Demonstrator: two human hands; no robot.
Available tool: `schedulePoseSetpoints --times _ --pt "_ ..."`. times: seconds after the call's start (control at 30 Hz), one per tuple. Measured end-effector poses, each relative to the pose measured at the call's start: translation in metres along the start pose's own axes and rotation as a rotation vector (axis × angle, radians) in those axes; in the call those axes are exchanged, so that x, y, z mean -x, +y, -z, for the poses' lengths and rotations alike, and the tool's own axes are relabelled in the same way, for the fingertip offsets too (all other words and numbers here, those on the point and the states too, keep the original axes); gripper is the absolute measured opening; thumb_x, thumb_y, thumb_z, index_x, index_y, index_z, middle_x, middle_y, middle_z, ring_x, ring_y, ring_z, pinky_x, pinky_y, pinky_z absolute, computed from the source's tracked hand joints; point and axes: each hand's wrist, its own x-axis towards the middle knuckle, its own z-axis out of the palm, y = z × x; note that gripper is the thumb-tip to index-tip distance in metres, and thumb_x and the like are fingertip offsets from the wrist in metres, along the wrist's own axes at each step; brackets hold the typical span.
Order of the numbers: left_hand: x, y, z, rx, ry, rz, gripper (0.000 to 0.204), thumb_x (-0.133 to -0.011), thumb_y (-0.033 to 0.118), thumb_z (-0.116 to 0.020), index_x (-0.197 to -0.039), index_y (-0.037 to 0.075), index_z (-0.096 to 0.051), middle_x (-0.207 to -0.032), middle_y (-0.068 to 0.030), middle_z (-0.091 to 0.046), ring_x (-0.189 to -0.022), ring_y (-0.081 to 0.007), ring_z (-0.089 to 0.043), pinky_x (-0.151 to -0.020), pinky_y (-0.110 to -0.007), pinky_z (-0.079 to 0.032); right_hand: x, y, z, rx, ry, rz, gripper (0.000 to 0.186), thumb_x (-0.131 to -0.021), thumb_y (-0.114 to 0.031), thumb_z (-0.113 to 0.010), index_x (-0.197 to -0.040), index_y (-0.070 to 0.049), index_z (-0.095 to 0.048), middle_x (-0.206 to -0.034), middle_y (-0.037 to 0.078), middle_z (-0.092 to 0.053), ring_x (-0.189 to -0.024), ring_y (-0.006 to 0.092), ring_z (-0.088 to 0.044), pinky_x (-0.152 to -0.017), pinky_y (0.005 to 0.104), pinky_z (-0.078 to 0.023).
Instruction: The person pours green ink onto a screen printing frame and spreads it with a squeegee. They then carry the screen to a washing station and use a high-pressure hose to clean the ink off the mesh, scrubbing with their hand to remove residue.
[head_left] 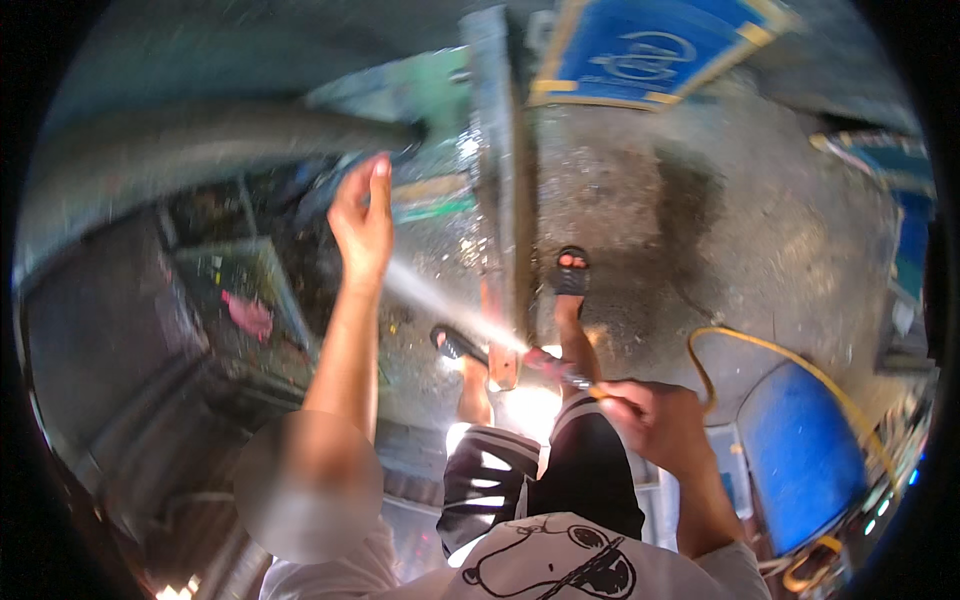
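My right hand (655, 420) is closed round the rear of a spray nozzle (558, 368) with a reddish tip, at the lower middle right. A white water jet (440, 305) shoots from it up and to the left, fading near my left wrist. Raised at the upper left, my left hand (362, 225) has curled fingers and its thumb pointing up. It grips the lower edge of a long, blurred grey bar (230, 145), close to the bar's dark right end; the fingertips are partly hidden.
Between my sandalled feet runs a long wet beam (490, 150). A blue panel with a yellowish frame (650, 55) stands at the far side. On the right lie a yellow hose (770, 345) and a blue rounded object (803, 455). A pink scrap (248, 315) is at left.
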Motion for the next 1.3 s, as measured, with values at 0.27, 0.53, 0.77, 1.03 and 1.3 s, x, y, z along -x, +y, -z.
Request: schedulePoseSetpoints --times 0.27,0.53,0.77,1.03,1.3 --pt "0.268 -0.349 0.069 -0.004 0.44 0.811 0.037 -0.093 0.031 -0.066 -0.116 0.001 -0.066 -0.097 -0.009 -0.07 -0.088 -0.0209 -0.066 -0.079 -0.031 -0.051 0.022 -0.049 -0.01 0.093 0.092 -0.153 0.021 -0.084 -0.001 -0.073 -0.105 0.002 -0.071 -0.081 0.013 -0.072 -0.065 0.0124 -0.065 -0.059 0.0253 -0.05" --pt "0.18 -0.356 -0.008 -0.452 -0.347 0.512 0.062 -0.087 0.032 -0.068 -0.139 0.005 -0.049 -0.141 -0.028 -0.048 -0.126 -0.0417 -0.051 -0.105 -0.045 -0.045 0.048 -0.087 -0.026 0.084 0.194 -0.34 0.021 -0.091 -0.007 -0.07 -0.108 0.004 -0.066 -0.096 0.007 -0.069 -0.088 0.0126 -0.06 -0.08 0.0258 -0.047" --pt "0.042 -0.394 -0.064 -0.873 -0.544 0.3 0.063 -0.088 0.029 -0.063 -0.142 0.003 -0.045 -0.154 -0.0166 -0.036 -0.13 -0.0386 -0.049 -0.108 -0.044 -0.043 0.055 -0.049 -0.001 0.269 0.275 -0.269 0.024 -0.087 -0.012 -0.075 -0.104 0.002 -0.065 -0.095 0.008 -0.063 -0.082 0.0132 -0.057 -0.075 0.0269 -0.046" --pt "-0.028 -0.474 -0.158 -1.14 -0.672 0.092 0.054 -0.096 0.019 -0.041 -0.148 0.005 -0.04 -0.161 -0.0083 -0.028 -0.145 -0.0272 -0.031 -0.119 -0.043 -0.026 0.032 -0.023 0.037 0.3 0.282 -0.423 0.019 -0.085 -0.005 -0.075 -0.102 0.001 -0.071 -0.096 0.012 -0.07 -0.087 0.0212 -0.065 -0.08 0.0315 -0.052" --pt "-0.021 -0.513 -0.186 -1.003 -0.58 0.027 0.046 -0.096 0.026 -0.045 -0.138 0.009 -0.052 -0.142 -0.0116 -0.053 -0.133 -0.0242 -0.046 -0.116 -0.043 -0.027 0.023 -0.005 0.044 0.345 0.261 -0.445 0.02 -0.084 -0.003 -0.075 -0.104 0.002 -0.072 -0.097 0.013 -0.072 -0.087 0.0226 -0.067 -0.079 0.0325 -0.054"
